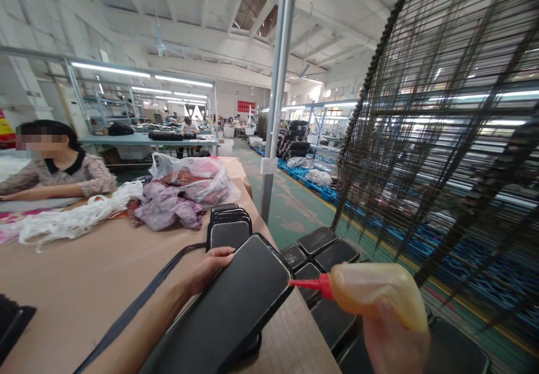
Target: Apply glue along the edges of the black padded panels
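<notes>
We had a tall wire-mesh rack (421, 127) rising tilted at our right, its bars standing well above the work. The paper-covered worktable (63, 284) spread beside it, and a co-worker (84, 174) sat at its far left side. A clear plastic bag (210, 180) of fabric and a heap of white cord (84, 217) lay toward that side, perhaps to leave the near edge free for our arms. Flat panels (318, 241) lay in rows below the table edge, apparently spread singly so that their faces would not touch.

The rounded-corner black panel (236, 284) was over the table's right edge, angled across our view; we judged that the slant presented its rim to the right. A stack of similar panels (229, 228) stood just beyond, within easy reach. Our right hand (393, 329) was wrapped around a squeeze bottle (374, 284) of amber liquid, laid sideways, probably to aim it. Our left hand (206, 270) gripped the panel's upper left edge, seemingly to steady it. The red nozzle (309, 285) met the panel's right rim, where a thin pale line followed the border.
</notes>
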Demonstrator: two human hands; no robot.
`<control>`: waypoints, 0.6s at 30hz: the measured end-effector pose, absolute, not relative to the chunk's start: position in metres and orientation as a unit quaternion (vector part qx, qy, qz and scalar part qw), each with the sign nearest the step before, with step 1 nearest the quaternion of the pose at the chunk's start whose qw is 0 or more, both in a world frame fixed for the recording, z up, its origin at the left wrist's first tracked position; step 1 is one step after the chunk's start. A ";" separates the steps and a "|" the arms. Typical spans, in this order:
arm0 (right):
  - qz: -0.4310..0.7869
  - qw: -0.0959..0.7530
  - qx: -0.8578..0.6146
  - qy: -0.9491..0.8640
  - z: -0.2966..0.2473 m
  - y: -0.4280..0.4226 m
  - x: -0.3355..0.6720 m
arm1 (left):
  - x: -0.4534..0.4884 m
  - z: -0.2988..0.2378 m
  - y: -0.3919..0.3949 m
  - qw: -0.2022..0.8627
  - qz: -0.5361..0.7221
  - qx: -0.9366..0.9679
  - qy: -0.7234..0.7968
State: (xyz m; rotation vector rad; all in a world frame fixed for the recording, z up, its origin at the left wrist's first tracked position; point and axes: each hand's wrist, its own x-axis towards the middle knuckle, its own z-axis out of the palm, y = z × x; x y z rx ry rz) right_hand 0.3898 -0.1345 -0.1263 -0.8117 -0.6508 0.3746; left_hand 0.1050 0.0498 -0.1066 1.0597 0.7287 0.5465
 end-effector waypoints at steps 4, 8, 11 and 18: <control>0.160 0.882 -0.368 -0.247 -0.129 -0.127 0.390 | 0.110 -0.118 0.046 0.775 0.280 0.460 0.330; 0.165 0.888 -0.364 -0.226 -0.122 -0.123 0.383 | 0.112 -0.129 0.047 0.785 0.291 0.440 0.324; 0.159 0.890 -0.364 -0.224 -0.115 -0.120 0.377 | 0.113 -0.134 0.049 0.793 0.294 0.427 0.321; 0.165 0.885 -0.378 -0.215 -0.112 -0.115 0.371 | 0.115 -0.137 0.054 0.798 0.296 0.429 0.303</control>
